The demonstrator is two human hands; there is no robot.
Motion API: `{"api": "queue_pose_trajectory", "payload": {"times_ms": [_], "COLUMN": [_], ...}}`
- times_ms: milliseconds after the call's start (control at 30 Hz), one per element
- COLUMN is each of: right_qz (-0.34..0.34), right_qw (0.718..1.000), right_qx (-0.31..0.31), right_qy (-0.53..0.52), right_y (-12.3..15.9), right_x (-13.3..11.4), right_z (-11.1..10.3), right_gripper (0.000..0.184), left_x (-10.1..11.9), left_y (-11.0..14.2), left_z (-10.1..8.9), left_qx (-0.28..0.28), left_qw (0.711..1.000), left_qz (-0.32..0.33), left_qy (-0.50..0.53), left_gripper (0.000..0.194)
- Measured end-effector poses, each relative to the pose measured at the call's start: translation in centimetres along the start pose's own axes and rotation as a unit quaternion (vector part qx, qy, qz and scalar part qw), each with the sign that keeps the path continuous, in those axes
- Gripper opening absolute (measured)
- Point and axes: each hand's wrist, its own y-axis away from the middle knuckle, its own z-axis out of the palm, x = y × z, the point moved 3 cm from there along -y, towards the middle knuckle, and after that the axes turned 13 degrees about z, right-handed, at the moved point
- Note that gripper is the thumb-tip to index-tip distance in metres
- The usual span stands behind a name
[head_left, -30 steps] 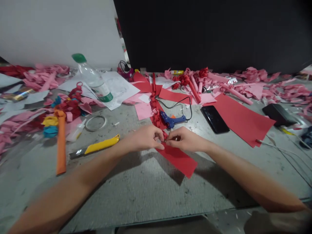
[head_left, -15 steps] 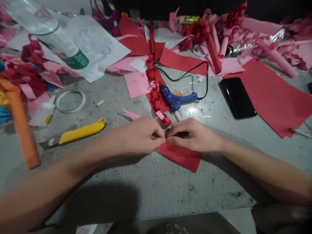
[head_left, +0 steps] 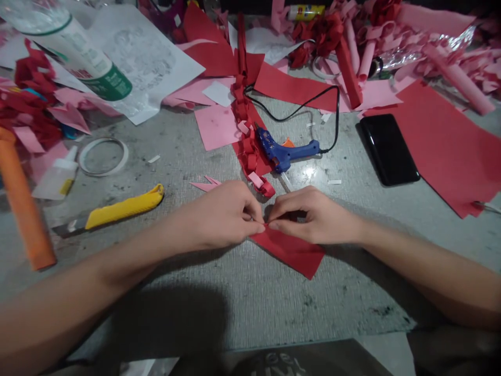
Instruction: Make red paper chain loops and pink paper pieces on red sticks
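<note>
One smudged grey tabletop (head_left: 266, 308) beneath a red paper piece (head_left: 297, 255)

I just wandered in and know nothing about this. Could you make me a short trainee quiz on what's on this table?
1. True or false: in the picture, the blue glue gun lies between the red paper chain and the black phone.

2. What do the left hand and right hand pinch?
A) the bottle
B) a piece of red paper
C) the phone

3. Fill in: the utility knife has a ____ handle.

Key: 1 true; 2 B; 3 yellow.
</note>
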Motion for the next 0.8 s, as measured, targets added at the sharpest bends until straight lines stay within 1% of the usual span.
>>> {"api": "queue_pose_trajectory", "payload": {"times_ms": [167,267,333,467,533,667,800], "right_qz": [-0.007,-0.014,-0.019,-0.029,-0.036,-0.032,-0.031], "right_qw": [1.000,0.999,0.999,0.999,0.998,0.998,0.998], "right_qx": [0.016,0.025,0.032,0.040,0.039,0.043,0.045], "right_qy": [0.025,0.031,0.025,0.022,0.028,0.030,0.028], "right_y": [0.08,0.18,0.23,0.27,0.28,0.30,0.29], "right_x": [0.02,0.09,0.13,0.10,0.05,0.03,0.00], "right_z": [0.16,0.18,0.13,0.08,0.11,0.09,0.02], "right_gripper": [0.016,0.017,0.017,0.016,0.015,0.014,0.013], "left_x": [0.15,0.29,0.49,0.84,0.80,0.52,0.51], "left_y": [-0.12,-0.06,0.08,0.34,0.33,0.12,-0.04], "left_z": [-0.36,-0.55,-0.61,-0.50,-0.42,-0.42,-0.60], "left_qx": [0.019,0.016,0.010,0.003,0.001,-0.008,-0.011], "left_qw": [0.999,0.999,0.998,0.995,0.993,0.995,0.994], "left_qz": [-0.024,-0.022,-0.009,0.037,0.048,0.021,-0.010], "left_qy": [-0.012,-0.037,-0.055,-0.097,-0.107,-0.098,-0.111], "left_gripper": [0.019,0.019,0.019,0.027,0.028,0.024,0.019]}}
